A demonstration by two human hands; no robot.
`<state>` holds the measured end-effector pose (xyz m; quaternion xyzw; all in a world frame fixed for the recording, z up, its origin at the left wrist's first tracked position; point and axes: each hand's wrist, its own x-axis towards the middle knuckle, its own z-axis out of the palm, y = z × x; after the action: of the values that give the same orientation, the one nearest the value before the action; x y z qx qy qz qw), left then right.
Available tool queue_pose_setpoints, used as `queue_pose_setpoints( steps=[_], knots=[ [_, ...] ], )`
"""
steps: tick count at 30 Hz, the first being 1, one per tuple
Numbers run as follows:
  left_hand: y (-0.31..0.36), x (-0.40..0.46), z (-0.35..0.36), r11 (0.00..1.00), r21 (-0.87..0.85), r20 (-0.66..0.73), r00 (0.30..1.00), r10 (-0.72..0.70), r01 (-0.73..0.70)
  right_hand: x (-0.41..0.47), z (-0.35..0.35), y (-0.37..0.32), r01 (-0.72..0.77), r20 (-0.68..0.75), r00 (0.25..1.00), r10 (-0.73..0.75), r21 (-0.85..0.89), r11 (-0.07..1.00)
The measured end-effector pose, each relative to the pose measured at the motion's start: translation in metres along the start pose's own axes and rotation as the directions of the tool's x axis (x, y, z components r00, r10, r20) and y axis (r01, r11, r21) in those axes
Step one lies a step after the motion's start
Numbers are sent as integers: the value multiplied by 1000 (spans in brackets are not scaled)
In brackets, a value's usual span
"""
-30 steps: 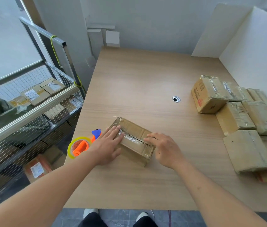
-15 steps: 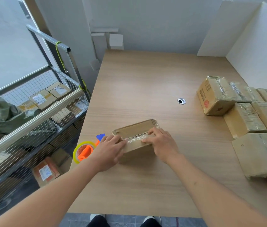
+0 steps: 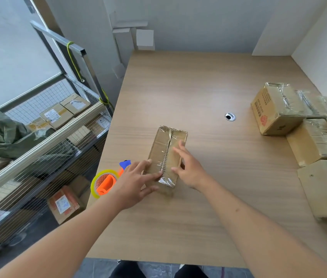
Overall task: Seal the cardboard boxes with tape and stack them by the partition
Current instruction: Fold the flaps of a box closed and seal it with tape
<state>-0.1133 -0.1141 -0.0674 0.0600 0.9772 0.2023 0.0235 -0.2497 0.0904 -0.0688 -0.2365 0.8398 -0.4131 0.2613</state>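
- Small cardboard box (image 3: 166, 155) flat on the bench (image 3: 198, 217), a little left of centre, near the front edge; long axis running away from the body, tilted slightly right at the far end.
- Clear tape along the top seam, folded over both short ends; seam looks closed, though glare hides whether the near end is fully pressed down.
- Left hand (image 3: 136, 183) at the near left corner, fingers straight and spread, tips touching the top face beside the seam; thumb side toward the box wall, gripping nothing.
- Right hand (image 3: 188, 167) on the right half of the top, fingers extended and lying flat along the long axis, relaxed, not clamped.
- Tape dispenser (image 3: 106, 181), orange with a yellow-edged roll, just left of the left hand at the bench edge.
- Sealed boxes (image 3: 309, 137) grouped at the right against the white partition (image 3: 323, 53), well apart from the box in hand.
- Stack lies to the right and slightly farther out, so right hand the nearer one; likely carry is rightward, box needing roughly a quarter turn or none to sit alongside the others.
- Wire cart (image 3: 38, 147) with more parcels left of the bench.
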Motion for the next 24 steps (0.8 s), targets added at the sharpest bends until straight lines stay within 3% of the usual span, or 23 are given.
queue_pose_setpoints(
  steps=[4, 9, 15, 20, 24],
  knots=[
    [0, 3, 0, 1000, 4, -60, 998, -15, 15, 17, -3, 2, 73, -51, 996, -67, 132, 989],
    [-7, 14, -4, 998, -13, -126, 990, 55, -58, 8, 4, 3, 241, -202, 945, -256, -96, 966],
    [-15, 17, -1, 993, 2, -118, 986, 121, -122, -8, 5, 16, 257, -20, 963, -268, -227, 939],
    [-17, 14, 3, 990, -2, -175, 975, 139, -141, -7, 7, 22, 296, -53, 947, -318, -250, 922],
    [-20, 13, 8, 984, 58, -234, 955, 180, -171, -7, 4, 28, 361, 8, 921, -390, -395, 845]
  ],
)
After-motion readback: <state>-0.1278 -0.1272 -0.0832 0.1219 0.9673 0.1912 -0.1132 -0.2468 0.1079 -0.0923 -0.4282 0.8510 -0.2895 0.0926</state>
